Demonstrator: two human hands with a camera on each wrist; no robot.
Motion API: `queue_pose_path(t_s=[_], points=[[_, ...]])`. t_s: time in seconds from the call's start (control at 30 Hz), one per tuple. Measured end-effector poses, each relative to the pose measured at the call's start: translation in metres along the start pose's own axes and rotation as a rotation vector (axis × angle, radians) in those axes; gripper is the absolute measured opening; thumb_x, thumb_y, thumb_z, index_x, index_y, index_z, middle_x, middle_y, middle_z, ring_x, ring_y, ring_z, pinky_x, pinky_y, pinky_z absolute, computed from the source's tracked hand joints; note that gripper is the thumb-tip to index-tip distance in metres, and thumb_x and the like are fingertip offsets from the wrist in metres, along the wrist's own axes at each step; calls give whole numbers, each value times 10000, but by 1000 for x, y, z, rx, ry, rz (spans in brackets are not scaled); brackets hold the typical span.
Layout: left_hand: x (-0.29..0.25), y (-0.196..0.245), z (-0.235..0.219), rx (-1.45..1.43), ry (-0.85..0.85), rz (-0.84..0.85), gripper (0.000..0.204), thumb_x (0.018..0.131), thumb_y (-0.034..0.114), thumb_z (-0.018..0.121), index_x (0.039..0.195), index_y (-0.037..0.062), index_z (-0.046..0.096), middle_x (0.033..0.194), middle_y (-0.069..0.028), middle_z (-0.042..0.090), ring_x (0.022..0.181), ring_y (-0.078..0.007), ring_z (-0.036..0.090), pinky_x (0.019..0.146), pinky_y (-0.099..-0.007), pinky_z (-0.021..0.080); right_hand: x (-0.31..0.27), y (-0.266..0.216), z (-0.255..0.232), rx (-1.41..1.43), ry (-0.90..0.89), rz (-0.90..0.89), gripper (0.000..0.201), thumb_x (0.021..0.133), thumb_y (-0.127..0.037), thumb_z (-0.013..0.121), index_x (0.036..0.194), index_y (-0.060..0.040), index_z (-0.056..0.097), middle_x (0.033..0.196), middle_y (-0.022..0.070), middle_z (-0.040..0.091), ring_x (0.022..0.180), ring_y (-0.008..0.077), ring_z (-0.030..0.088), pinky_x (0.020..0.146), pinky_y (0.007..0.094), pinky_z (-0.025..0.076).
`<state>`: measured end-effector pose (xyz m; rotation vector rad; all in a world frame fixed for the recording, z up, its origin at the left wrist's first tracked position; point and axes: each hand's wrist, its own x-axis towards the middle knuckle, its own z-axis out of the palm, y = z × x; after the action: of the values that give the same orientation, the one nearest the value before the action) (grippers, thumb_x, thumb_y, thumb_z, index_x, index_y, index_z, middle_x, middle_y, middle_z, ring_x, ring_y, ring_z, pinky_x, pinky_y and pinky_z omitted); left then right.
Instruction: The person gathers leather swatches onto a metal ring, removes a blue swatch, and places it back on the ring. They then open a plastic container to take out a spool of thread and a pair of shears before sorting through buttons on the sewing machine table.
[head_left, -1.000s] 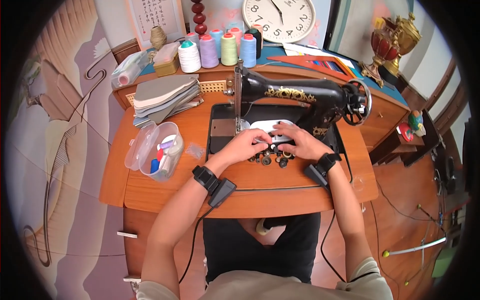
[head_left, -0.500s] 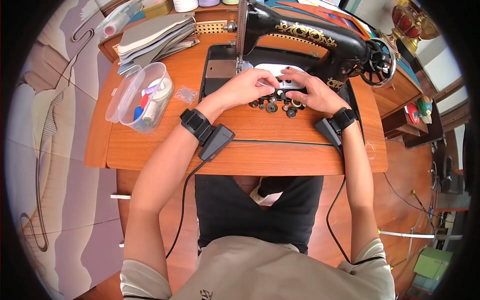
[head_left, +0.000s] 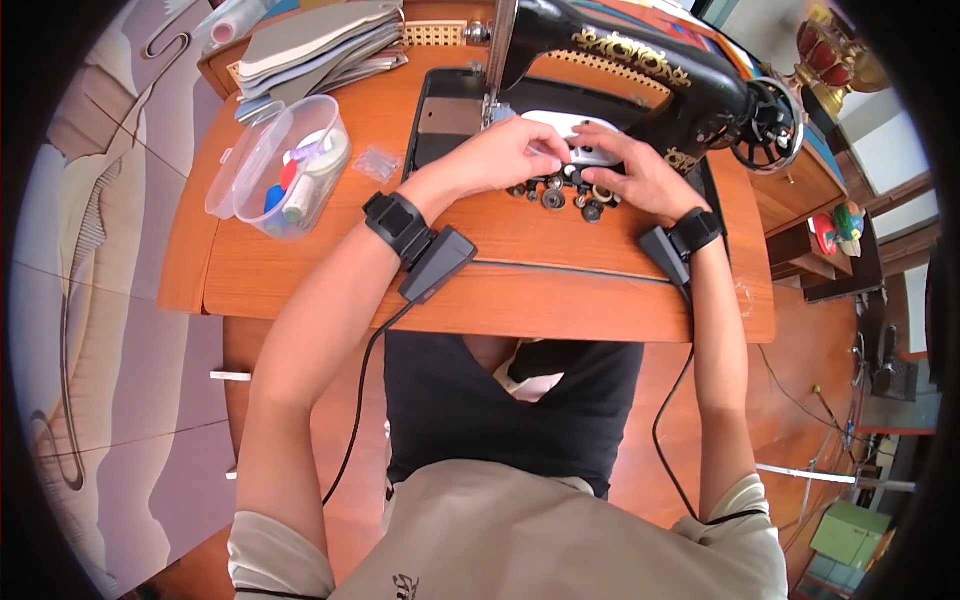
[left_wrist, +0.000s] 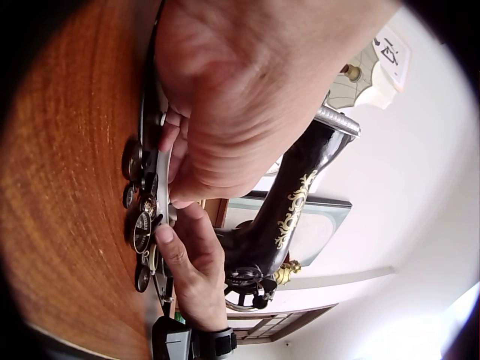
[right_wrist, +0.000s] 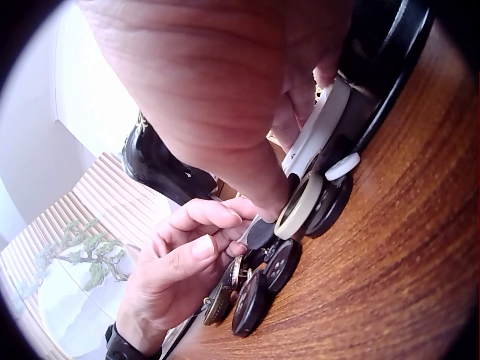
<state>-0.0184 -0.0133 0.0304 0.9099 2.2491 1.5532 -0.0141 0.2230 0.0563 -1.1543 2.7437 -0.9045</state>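
A white tray point(head_left: 545, 122) lies under the sewing machine's arm, with dark and metallic buttons point(head_left: 553, 199) in front of its near edge. My left hand point(head_left: 500, 158) is over the tray's left part. In the right wrist view, the left hand point(right_wrist: 169, 274) has bent fingers and a thumb apart from them; no object shows between them. My right hand point(head_left: 650, 180) reaches over the tray's right part, thumb beside the near rim and fingers spread farther back. The left wrist view shows the right hand's thumb point(left_wrist: 171, 241) beside the buttons. The hands partly hide the tray's inside.
The black sewing machine point(head_left: 640, 55) stands behind the hands. At left are an open clear box point(head_left: 322, 190) with thread spools, a small clear packet point(head_left: 377, 164) and stacked fabric pieces point(head_left: 300, 50). Cables hang from both wrist devices.
The head view has tilted down, so the table sits higher in the picture. Both hands stay around the tray, with the left fingers slightly shifted.
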Motion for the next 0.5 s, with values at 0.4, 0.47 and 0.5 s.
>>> queue_pose_path(t_s=[0.4,0.47,0.5], points=[[-1,7,-12,5,251,80,120,909,47,586,991,18,668,882,-32,679,796,-102,615,743,-256,499,-1,-11,-4,-53,-51,79,429,853,-186,678,1250,-59,574,1370,158,506,1336,331,409,1078,420,384],[-4,12,-14,51,233,-40,117,904,47,587,986,20,666,876,-28,676,725,-90,595,685,-242,498,-2,-11,-4,-78,-47,70,424,853,-181,677,1247,-58,576,1372,161,504,1332,332,414,1074,417,389],[-4,12,-16,53,235,-39,117,904,47,587,986,20,666,876,-28,676,725,-90,595,685,-242,498,-1,-11,-4,-103,-46,61,420,854,-177,676,1244,-57,578,1373,163,502,1328,333,418,1070,415,394]])
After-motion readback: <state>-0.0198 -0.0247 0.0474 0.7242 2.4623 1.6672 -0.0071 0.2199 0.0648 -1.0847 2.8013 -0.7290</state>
